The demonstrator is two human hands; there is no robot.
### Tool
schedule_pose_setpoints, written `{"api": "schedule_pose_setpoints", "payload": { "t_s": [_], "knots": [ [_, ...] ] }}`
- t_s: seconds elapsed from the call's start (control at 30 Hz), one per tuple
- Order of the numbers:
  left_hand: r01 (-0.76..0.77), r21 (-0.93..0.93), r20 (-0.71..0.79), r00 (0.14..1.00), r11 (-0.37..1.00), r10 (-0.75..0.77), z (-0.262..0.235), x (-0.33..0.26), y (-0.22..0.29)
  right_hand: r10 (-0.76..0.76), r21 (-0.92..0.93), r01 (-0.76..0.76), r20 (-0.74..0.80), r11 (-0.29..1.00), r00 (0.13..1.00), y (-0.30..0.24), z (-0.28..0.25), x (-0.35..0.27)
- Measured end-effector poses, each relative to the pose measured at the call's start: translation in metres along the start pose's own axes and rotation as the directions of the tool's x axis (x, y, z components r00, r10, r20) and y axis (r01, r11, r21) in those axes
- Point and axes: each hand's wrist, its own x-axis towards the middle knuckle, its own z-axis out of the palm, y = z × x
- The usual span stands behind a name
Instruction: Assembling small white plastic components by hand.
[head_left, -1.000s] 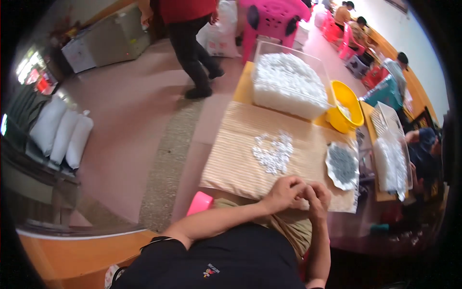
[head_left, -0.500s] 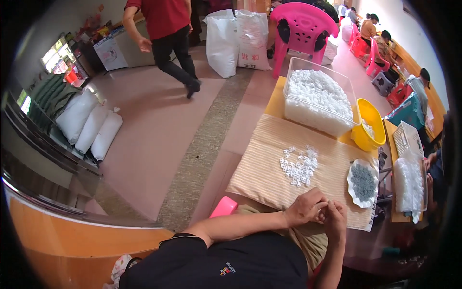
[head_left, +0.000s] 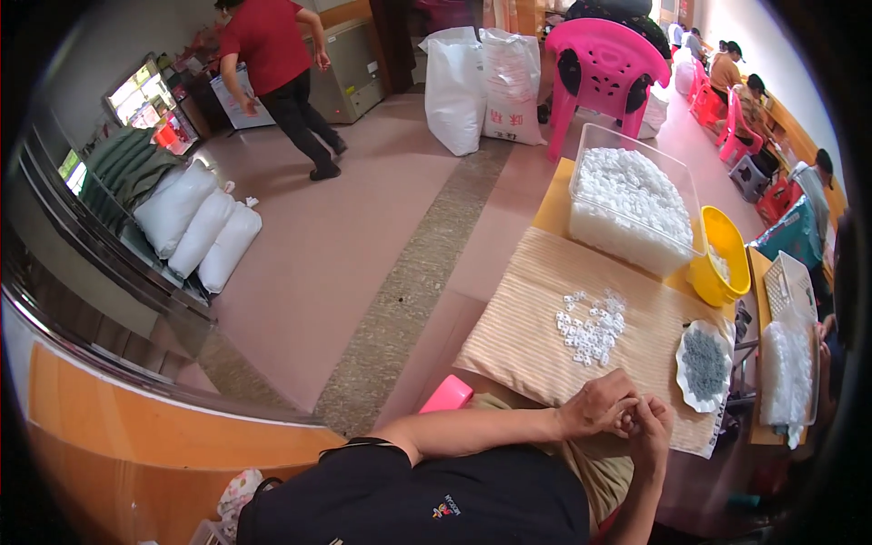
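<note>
At the near edge of a striped beige cloth [head_left: 513, 313], my left hand [head_left: 595, 405] and my right hand [head_left: 651, 425] meet with fingertips pinched together. Whatever is between them is too small or hidden to make out. Beyond my left hand lies a loose pile of small white plastic pieces [head_left: 590, 329]. To the right of it, near my right hand, a white scalloped dish [head_left: 688, 380] holds a heap of tiny grey parts [head_left: 705, 363].
A clear plastic bin [head_left: 627, 252] full of white pieces stands at the table's far end, beside a yellow basin [head_left: 723, 289]. Right of it is another table with a white basket [head_left: 788, 283]. A pink chair [head_left: 604, 59], white sacks [head_left: 452, 95] and people are farther off.
The whole view has shifted, so the table appears lower and farther right. My hands stay together at the cloth's edge, fingers slightly rearranged. A person in red has walked farther left.
</note>
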Motion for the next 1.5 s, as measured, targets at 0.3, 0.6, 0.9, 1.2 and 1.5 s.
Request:
{"api": "schedule_pose_setpoints", "payload": {
  "t_s": [0.3,0.6,0.9,1.2,1.5],
  "knots": [
    [0.18,-0.098,0.004,0.984,0.979,-0.18,-0.003,0.002,0.003,-0.07,-0.039,0.068,-0.041,0.997,0.997,0.003,0.003,0.002],
    [0.374,-0.184,0.051,0.927,0.909,-0.371,-0.004,0.002,0.007,-0.144,-0.092,0.142,-0.013,0.986,0.99,0.012,0.001,0.005],
    [0.369,-0.192,0.025,0.928,0.909,-0.371,0.003,0.0,0.005,-0.113,-0.133,0.11,-0.02,0.985,0.993,0.015,-0.009,0.006],
    [0.32,-0.167,0.015,0.946,0.932,-0.322,-0.005,0.0,0.001,-0.075,-0.1,0.074,-0.005,0.992,0.997,0.015,-0.005,0.01],
    [0.371,-0.211,0.02,0.926,0.904,-0.376,0.008,-0.002,-0.003,-0.135,-0.18,0.12,-0.077,0.976,0.988,0.016,-0.014,0.007]
  ]
}}
